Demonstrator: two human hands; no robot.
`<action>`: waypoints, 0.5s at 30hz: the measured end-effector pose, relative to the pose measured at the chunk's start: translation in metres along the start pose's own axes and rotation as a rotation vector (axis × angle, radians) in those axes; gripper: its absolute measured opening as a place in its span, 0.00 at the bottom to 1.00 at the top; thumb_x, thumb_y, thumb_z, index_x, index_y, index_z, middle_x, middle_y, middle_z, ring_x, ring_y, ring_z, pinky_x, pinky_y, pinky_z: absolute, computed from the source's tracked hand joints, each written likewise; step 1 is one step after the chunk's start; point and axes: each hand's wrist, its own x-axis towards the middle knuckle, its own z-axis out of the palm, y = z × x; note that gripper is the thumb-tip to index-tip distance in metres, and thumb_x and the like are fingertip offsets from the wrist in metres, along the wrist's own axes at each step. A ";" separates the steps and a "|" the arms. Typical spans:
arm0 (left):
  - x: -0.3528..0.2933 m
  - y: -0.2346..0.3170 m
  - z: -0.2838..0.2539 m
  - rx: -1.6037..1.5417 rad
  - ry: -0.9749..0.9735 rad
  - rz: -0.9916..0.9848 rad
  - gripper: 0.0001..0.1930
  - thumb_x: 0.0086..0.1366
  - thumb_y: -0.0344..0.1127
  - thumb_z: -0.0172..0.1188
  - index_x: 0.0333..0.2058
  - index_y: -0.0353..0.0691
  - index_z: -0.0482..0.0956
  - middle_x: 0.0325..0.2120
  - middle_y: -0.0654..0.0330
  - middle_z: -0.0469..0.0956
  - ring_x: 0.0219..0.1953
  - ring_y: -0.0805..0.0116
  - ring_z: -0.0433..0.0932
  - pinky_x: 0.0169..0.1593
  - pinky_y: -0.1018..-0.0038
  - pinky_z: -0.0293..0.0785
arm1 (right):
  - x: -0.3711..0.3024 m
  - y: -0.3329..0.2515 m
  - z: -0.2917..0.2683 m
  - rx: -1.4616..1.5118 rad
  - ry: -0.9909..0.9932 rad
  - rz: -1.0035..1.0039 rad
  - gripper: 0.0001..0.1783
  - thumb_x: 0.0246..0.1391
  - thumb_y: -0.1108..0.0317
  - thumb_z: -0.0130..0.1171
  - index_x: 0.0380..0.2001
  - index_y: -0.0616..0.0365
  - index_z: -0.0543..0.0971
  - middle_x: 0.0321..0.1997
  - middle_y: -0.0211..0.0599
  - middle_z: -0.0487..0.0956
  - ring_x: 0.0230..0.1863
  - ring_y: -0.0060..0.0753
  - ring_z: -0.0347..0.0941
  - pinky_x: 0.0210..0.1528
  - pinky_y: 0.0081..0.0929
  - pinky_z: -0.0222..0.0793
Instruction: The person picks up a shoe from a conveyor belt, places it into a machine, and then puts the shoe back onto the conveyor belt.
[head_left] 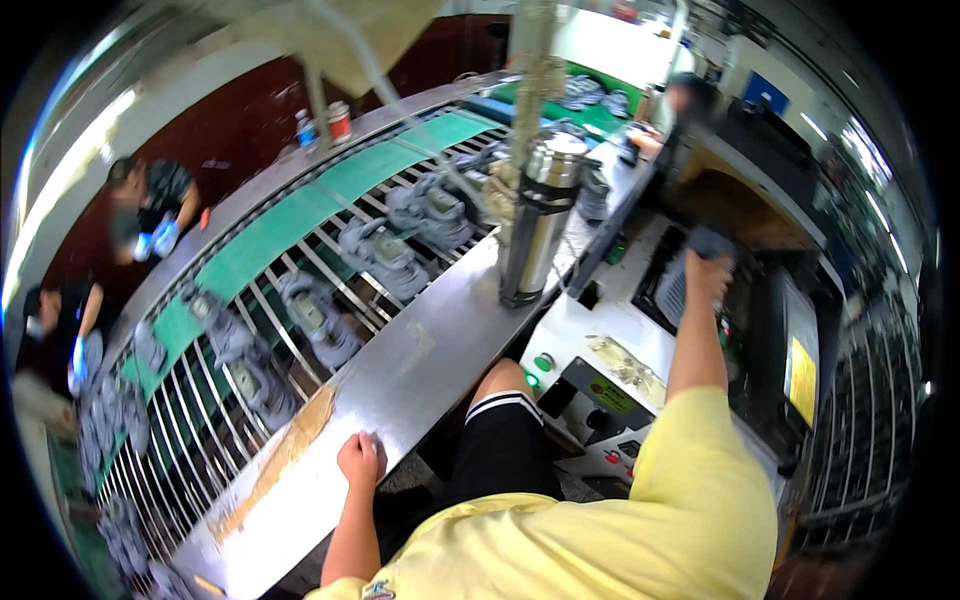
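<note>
The right hand (pixel 708 278) reaches out over the machine (pixel 560 328) at the person's right, its fingers closed around a grey piece (pixel 708 241), which looks like a shoe, though blur and the dark surroundings make that uncertain. The piece is above the dark, open part of the machine, beyond the white panel with its green button (pixel 543 362). The left hand (pixel 360 460) is curled into a loose fist at the near edge of the metal ledge (pixel 400 355), near a strip of brown tape (pixel 285 465); whether it touches the ledge I cannot tell. Past the ledge, grey shoes (pixel 315 325) sit on a rack of metal bars (pixel 185 440), and a steel cylinder (pixel 533 255) stands upright at the ledge's far end.
</note>
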 end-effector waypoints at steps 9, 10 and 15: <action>0.030 0.048 0.008 -0.535 -0.512 -0.413 0.14 0.64 0.42 0.52 0.34 0.36 0.77 0.22 0.61 0.76 0.26 0.72 0.76 0.31 0.75 0.72 | -0.114 0.080 -0.081 1.260 0.215 -0.300 0.49 0.25 0.76 0.60 0.59 0.62 0.56 0.53 0.52 0.65 0.51 0.53 0.66 0.52 0.39 0.69; 0.026 0.067 0.005 -0.589 -0.567 -0.353 0.12 0.64 0.40 0.53 0.36 0.36 0.76 0.24 0.62 0.75 0.27 0.74 0.75 0.32 0.77 0.72 | -0.128 0.076 -0.091 1.496 0.051 -0.272 0.49 0.23 0.78 0.55 0.59 0.61 0.55 0.54 0.52 0.65 0.51 0.53 0.66 0.51 0.39 0.69; 0.011 0.160 -0.038 -1.079 -0.908 -0.099 0.25 0.60 0.40 0.58 0.54 0.38 0.65 0.45 0.58 0.72 0.46 0.70 0.71 0.50 0.72 0.68 | -0.202 0.055 -0.088 1.629 -0.838 0.151 0.41 0.22 0.66 0.48 0.50 0.65 0.69 0.53 0.47 0.70 0.54 0.50 0.66 0.60 0.39 0.60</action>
